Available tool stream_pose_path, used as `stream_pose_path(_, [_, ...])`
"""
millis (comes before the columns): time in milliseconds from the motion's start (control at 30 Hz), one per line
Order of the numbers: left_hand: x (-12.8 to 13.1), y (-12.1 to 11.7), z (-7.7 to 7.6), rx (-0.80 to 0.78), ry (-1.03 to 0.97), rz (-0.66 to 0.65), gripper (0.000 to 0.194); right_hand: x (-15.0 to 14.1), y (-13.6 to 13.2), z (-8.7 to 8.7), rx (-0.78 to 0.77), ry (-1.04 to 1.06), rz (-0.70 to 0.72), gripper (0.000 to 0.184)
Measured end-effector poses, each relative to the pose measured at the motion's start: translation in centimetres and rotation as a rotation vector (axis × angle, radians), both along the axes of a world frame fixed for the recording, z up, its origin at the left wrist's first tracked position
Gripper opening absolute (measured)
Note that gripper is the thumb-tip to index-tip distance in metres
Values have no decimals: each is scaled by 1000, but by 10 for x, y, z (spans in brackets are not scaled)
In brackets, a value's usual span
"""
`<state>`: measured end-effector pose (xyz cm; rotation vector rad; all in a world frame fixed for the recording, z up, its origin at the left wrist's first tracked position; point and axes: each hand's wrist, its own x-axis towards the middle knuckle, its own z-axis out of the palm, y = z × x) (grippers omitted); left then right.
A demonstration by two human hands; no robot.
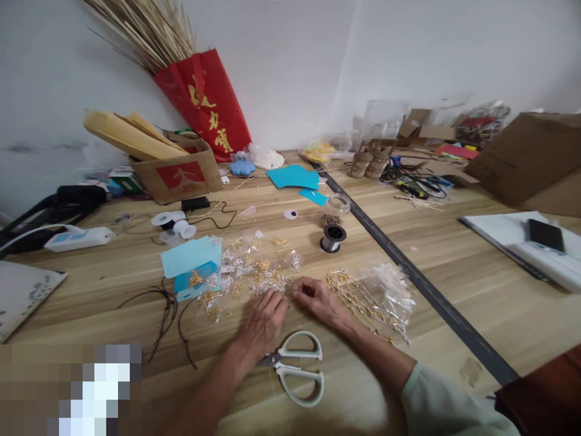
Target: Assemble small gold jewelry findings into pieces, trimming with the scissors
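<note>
Fingers of the left hand and right hand curled beside loose gold-and-silver metal pieces; whether either grasped anything, I couldn't tell. Well short of the tabletop's back edge, gold metal chains lay linked, those pieces unjoined.

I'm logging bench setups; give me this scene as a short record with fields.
Left hand: fingers bent down, at the near edge of the gold and silver pieces
Right hand: fingers curled; cannot tell whether it holds anything
Scissors: beside the left forearm, handles pointing right
Spool: on end, in front of a clear jar
Chains: right of the right hand, by a clear bag
Surface: wooden table
</note>
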<state>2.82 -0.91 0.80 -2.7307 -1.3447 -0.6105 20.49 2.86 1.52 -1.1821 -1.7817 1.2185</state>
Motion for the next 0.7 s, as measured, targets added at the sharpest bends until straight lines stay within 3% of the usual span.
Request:
stream_pose_path(400, [-4, 6, -4, -181, -343, 99, 13, 2, -1, 2, 50, -46, 60, 14])
stream_pose_path(700, [-4, 7, -3, -174, -443, 88, 14, 2, -4, 5, 95, -144, 151, 13])
